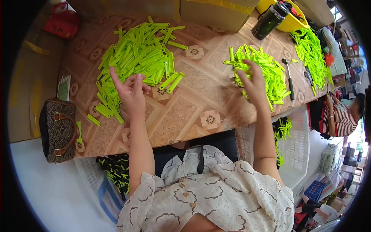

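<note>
A large heap of flat lime-green plastic strips (139, 54), each with a small hole at one end, lies on the left of the table. At its near edge hovers my left hand (134, 92), the index finger stretched out and the other fingers loosely bent; I see nothing in it. A smaller heap of similar lime-green strips (272, 73) lies to the right. My right hand (253, 81) is over that heap's left edge, its fingers apart and slightly blurred. Green strips show behind its fingertips, and none is plainly gripped.
A patterned handbag (58, 129) and a red bag (62, 24) stand left. At right are a hammer (289, 79), a dark bottle (270, 20), a yellow basin (299, 24) and another green heap (313, 58). Crates (295, 143) flank me below; a person (344, 118) sits far right.
</note>
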`<action>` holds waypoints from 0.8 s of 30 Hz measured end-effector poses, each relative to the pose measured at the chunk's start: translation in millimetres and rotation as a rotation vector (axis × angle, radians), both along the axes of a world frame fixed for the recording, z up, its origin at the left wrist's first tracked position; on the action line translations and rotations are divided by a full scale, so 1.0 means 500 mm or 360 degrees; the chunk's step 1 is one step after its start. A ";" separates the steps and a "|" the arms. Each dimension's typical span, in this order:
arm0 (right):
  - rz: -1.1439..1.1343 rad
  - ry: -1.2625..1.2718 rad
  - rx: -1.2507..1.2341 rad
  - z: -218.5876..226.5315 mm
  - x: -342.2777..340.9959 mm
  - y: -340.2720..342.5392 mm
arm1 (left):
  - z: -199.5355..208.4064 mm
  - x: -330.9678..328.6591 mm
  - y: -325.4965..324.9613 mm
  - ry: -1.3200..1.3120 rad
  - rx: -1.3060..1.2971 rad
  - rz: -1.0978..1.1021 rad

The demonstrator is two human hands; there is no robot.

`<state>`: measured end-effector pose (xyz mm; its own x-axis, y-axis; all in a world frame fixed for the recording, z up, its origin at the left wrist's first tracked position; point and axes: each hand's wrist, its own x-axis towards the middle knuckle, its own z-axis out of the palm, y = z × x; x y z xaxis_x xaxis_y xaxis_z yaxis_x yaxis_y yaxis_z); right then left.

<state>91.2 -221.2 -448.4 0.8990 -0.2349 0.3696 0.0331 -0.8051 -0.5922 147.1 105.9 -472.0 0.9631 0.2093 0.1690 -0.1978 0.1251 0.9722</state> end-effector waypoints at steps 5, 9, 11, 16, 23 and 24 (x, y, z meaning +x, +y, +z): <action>0.0079 0.0193 -0.0496 0.008 -0.014 -0.056 | -0.005 -0.014 -0.005 -0.0144 0.0104 0.0048; 0.0154 0.0272 -0.0874 -0.026 0.022 -0.080 | -0.033 -0.022 -0.021 -0.0075 0.0269 -0.0043; 0.0128 0.0425 -0.0934 -0.020 0.029 -0.089 | -0.064 -0.023 -0.029 -0.0116 0.0206 -0.0155; 0.0134 0.0194 -0.0668 0.012 0.027 -0.081 | -0.045 -0.047 -0.059 -0.0221 0.0484 -0.0215; 0.0810 0.0550 0.0401 0.050 0.008 0.136 | 0.010 -0.107 -0.117 0.0033 -0.0268 -0.0949; 0.0910 0.0759 0.0619 0.061 -0.003 0.178 | 0.007 -0.110 -0.109 0.0051 -0.0353 -0.1011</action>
<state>89.9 -132.0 -417.7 0.9577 0.2723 -0.0935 0.0496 -0.4759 -0.8781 92.3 51.1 -468.4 0.9145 -0.3731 0.1566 0.0086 0.4049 0.9143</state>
